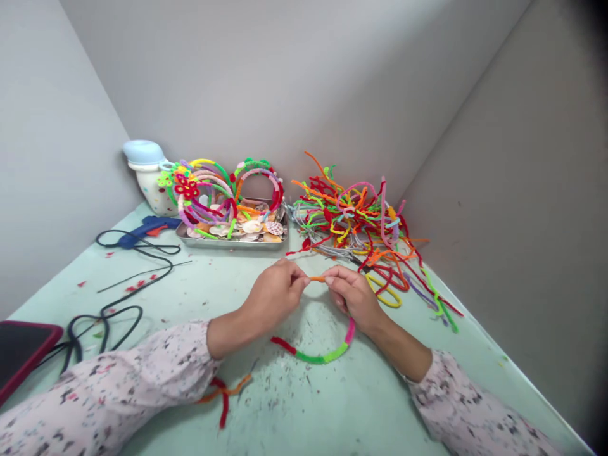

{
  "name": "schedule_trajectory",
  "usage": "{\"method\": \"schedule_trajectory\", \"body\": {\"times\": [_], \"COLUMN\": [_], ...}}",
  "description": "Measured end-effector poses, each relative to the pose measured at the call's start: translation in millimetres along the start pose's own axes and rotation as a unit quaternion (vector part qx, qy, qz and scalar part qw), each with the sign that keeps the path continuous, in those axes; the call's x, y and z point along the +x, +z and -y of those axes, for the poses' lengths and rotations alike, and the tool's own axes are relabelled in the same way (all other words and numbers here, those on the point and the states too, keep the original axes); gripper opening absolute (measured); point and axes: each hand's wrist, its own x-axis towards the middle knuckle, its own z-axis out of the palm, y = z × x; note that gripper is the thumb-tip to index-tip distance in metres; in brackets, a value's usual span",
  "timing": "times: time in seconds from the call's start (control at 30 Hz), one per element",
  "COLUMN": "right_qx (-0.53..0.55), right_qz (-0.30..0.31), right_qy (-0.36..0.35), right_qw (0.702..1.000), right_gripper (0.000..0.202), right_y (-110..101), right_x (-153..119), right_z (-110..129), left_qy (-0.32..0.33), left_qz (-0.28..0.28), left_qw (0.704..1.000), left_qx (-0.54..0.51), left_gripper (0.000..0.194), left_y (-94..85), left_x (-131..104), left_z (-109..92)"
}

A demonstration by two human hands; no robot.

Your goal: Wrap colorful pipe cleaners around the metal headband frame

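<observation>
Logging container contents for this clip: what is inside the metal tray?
The metal tray holds seashells, with multicolored fuzzy rings at least partly over them. What shows of the tray's inside is covered, so its floor and anything beneath the seashells cannot be seen.

No legible text, labels or numbers, marks on the cup (159, 192) seemingly too blurred

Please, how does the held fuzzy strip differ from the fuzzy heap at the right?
The strip bends in one open curve; the heap is a wide tangle. The strip shows its colours in blocks; the heap mixes them. The strip is pinched by the left hand and the right hand; the heap lies on the table. Both are fuzzy, with red, green and pink.
</observation>
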Motion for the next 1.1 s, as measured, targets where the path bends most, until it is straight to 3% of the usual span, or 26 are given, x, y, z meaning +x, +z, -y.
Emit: {"method": "schedule_trajectory", "body": {"times": [0.07, 0.13, 0.23, 0.4, 0.63, 0.73, 0.87, 0.93, 1.1], "right_qx": [-0.002, -0.007, -0.001, 0.067, 0.154, 0.157, 0.141, 0.131, 0.126], "right_qz": [0.003, 0.005, 0.011, 0.007, -0.027, -0.047, -0.05, -0.046, -0.029], "right_qy": [0.003, 0.006, 0.014, 0.044, 0.013, 0.026, 0.056, 0.064, 0.067], "right_qw": [1.0, 1.0, 1.0, 0.997, 0.988, 0.986, 0.987, 0.988, 0.989], "right_gripper": [0.015, 0.015, 0.015, 0.018, 0.025, 0.023, 0.024, 0.024, 0.026], "right_y": [0, 0, 0, 2, 2, 1, 1, 1, 0], "right_x": [0, -1, -1, 1, 6, 7, 8, 8, 8], "right_z": [0, 1, 1, 2, 1, -1, 0, 1, 0], "left_qy": [-0.096, -0.193, -0.235, -0.262, -0.295, -0.29, -0.212, -0.184, -0.183], "left_qz": [0.058, 0.127, 0.17, 0.167, 0.063, 0.064, 0.032, 0.025, 0.084], "left_qw": [0.989, 0.951, 0.891, 0.827, 0.768, 0.787, 0.868, 0.893, 0.899], "left_qx": [-0.092, -0.206, -0.349, -0.469, -0.565, -0.541, -0.449, -0.411, -0.388], "left_gripper": [0.018, 0.019, 0.018, 0.014, 0.003, 0.006, 0.02, 0.024, 0.028], "left_y": [-0.6, -1.0, -2.9, -8.2, -8.5, -7.8, -6.3, -4.8, -1.0], "left_x": [5, 9, 13, 15, 21, 22, 23, 23, 24], "left_z": [2, 6, 10, 10, 16, 20, 25, 27, 30]}}
